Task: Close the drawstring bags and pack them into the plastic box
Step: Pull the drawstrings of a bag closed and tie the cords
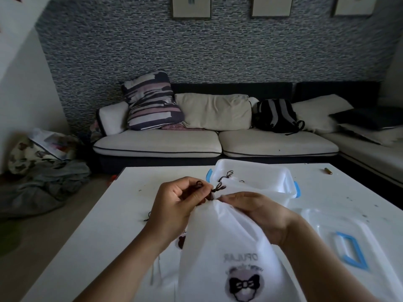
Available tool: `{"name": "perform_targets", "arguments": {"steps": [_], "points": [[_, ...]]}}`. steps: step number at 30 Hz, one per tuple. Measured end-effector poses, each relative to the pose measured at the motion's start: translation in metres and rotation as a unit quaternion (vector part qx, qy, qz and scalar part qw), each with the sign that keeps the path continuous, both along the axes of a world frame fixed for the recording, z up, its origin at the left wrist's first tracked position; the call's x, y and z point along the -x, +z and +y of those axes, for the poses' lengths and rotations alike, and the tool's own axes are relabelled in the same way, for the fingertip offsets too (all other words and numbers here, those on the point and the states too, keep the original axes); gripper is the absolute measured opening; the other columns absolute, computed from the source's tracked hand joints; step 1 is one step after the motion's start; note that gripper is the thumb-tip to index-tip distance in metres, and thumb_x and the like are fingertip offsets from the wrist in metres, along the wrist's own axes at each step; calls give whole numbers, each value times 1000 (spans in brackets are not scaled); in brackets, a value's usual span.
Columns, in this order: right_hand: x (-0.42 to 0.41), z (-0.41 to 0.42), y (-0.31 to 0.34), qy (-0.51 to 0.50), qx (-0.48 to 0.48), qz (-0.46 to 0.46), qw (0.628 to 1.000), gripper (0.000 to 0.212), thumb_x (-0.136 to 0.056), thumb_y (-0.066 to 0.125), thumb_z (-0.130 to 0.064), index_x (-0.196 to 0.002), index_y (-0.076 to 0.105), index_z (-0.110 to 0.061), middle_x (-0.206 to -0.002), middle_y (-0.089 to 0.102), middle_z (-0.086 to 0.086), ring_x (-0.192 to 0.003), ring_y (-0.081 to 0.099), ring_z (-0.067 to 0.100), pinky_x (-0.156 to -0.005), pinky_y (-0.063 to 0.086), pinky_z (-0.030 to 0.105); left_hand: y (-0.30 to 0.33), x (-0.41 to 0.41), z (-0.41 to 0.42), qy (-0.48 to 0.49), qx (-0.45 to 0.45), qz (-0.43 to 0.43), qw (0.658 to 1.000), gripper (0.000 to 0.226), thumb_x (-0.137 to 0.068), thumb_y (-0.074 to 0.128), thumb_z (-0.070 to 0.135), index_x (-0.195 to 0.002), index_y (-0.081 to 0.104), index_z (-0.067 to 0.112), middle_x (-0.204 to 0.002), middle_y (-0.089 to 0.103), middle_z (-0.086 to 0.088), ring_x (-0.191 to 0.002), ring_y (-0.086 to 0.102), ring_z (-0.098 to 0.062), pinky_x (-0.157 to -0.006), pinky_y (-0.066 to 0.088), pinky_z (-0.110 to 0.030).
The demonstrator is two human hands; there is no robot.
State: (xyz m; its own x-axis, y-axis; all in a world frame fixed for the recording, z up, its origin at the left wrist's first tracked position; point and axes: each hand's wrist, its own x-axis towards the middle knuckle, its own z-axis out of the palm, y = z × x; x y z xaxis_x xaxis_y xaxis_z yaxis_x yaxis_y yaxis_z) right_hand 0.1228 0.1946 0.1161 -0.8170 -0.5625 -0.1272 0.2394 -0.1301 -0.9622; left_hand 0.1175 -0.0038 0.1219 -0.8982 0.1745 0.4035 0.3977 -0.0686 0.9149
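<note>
White translucent drawstring bag (226,247), bow-print logo, neck gathered just before the plastic box (281,177); left hand (178,205) pinches its dark cord (218,188), right hand (257,212) grips the neck.

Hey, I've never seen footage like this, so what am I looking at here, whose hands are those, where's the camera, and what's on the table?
There is no machine here. One wide-angle camera sits on a person's head, looking forward and down, so the two arms reaching in from the bottom are that person's own.

The left hand pinches a dark drawstring. The right hand grips the gathered neck of a white drawstring bag that has a printed bow logo.

On the white table, just beyond the hands, stands a clear plastic box with blue latches; a white bag already lies inside it. The box's lid, with a blue handle, lies flat at the right. Another bag lies partly hidden under the held one. A sofa stands behind.
</note>
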Motion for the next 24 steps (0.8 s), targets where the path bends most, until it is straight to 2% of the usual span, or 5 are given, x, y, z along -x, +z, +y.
{"name": "perform_targets", "arguments": {"steps": [10,15,19,21,24], "points": [[2,-6,2,-38,75,16,996,35,-92,61,-7,-122,57,12,-107,65,20,-93,66,27,-89,54,36,-1,2,-2,-18,12,30,999,12,-77,73,24,-82,77,14,-79,77,-4,-74,72,-13,-71,54,-20],[9,4,8,-191,-4,104,976,18,-94,61,-5,-108,69,3,-99,64,24,-88,58,32,-76,52,34,-7,6,-3,-3,49,58,997,11,-79,71,26,-84,77,19,-78,76,2,-72,69,-6,-72,51,-17],[3,0,12,-206,-171,258,928,24,-85,78,-19,-107,77,-28,-105,72,7,-85,65,31,-86,54,44,-10,8,-2,-2,49,53,997,14,-81,70,27,-85,77,16,-77,75,1,-71,67,-6,-72,51,-18],[2,-1,14,-225,-218,324,893,31,-76,85,-20,-103,78,-33,-114,70,-11,-94,67,13,-87,55,30,-10,9,-2,3,51,51,997,16,-81,70,28,-85,77,14,-78,76,1,-71,67,-6,-73,52,-19],[1,-4,17,-237,-183,355,886,24,-72,86,-9,-87,81,-28,-99,74,-8,-88,67,11,-72,51,22,-11,10,-1,-2,53,47,997,12,-85,69,21,-85,76,12,-78,76,-3,-74,69,-10,-76,53,-21]]}}
